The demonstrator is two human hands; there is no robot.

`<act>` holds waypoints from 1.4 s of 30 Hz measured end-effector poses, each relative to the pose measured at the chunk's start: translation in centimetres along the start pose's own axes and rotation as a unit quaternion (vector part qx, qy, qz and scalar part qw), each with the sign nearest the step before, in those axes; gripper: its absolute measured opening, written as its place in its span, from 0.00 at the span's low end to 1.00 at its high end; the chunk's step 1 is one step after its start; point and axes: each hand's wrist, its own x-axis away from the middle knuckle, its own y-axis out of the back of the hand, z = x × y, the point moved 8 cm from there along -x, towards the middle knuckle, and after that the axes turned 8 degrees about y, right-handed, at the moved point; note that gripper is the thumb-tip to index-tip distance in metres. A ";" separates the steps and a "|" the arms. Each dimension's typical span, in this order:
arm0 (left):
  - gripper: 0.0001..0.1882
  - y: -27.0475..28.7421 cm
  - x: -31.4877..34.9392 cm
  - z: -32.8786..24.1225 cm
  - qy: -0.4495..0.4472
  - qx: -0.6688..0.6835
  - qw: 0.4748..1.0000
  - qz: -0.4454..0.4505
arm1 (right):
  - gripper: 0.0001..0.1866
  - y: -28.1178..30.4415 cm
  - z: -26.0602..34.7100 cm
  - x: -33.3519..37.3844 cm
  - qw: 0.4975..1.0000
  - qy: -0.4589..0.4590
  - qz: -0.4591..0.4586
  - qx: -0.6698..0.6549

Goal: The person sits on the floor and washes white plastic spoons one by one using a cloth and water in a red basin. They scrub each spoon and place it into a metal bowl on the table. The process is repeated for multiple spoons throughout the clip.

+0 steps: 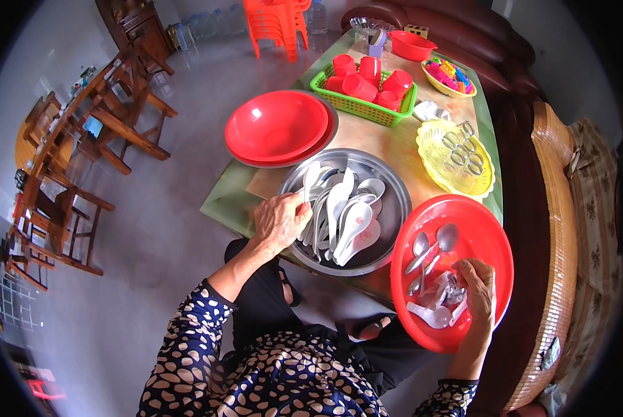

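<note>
My left hand [281, 221] pinches a white soup spoon [312, 177] over the left rim of a round steel basin [397, 182]. Many white soup spoons [355, 224] lie heaped in that basin, some with a pink pattern. To the right, my right hand [480, 288] reaches into a red basin [412, 326] with its fingers curled; what they hold is hidden. Beside those fingers are a crumpled whitish piece of cloth or plastic [437, 290] and a white spoon [433, 316]. Metal spoons [447, 238] lie farther up in the red basin.
Stacked red basins [277, 128] stand at the table's left edge. Behind are a green basket [367, 110] of red cups, a yellow basket [457, 177] with metal rings, a bowl of colourful pieces [449, 76] and another red bowl [412, 47]. A sofa [527, 208] borders the right side.
</note>
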 end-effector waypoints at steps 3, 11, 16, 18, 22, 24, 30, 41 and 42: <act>0.09 -0.6 -0.4 0.4 -0.008 -0.045 0.999 0.009 | 0.14 0.0 -0.5 -0.1 1.000 -0.005 0.001 -0.010; 0.18 -1.5 -0.7 0.1 -0.014 -0.089 0.996 0.022 | 0.14 0.4 -0.6 0.2 0.997 -0.030 -0.032 0.070; 0.19 0.3 -0.5 -1.4 -0.041 -0.056 0.997 -0.045 | 0.15 0.6 1.0 0.2 0.987 -0.023 -0.041 0.151; 0.17 0.9 -0.3 -3.0 -0.079 -0.039 0.994 -0.061 | 0.13 0.9 -0.3 0.1 0.984 -0.001 -0.030 0.178; 0.11 0.8 1.0 -8.6 -0.180 0.027 0.983 -0.035 | 0.15 -2.7 0.5 2.4 0.861 -0.001 0.152 0.485; 0.09 0.4 2.5 -12.6 -0.253 0.073 0.965 -0.002 | 0.09 -3.4 -1.6 3.2 0.834 0.064 0.136 0.532; 0.11 -6.8 9.7 -22.3 -0.419 0.064 0.878 0.223 | 0.06 1.9 -2.1 0.6 0.926 0.059 0.002 0.372; 0.20 -19.3 14.1 -23.0 -0.330 -0.047 0.763 0.553 | 0.10 6.7 0.4 -0.8 0.986 0.065 -0.156 -0.001; 0.20 -19.3 13.5 -22.9 -0.322 -0.010 0.769 0.552 | 0.11 6.9 -0.3 -1.4 0.978 0.071 -0.166 0.100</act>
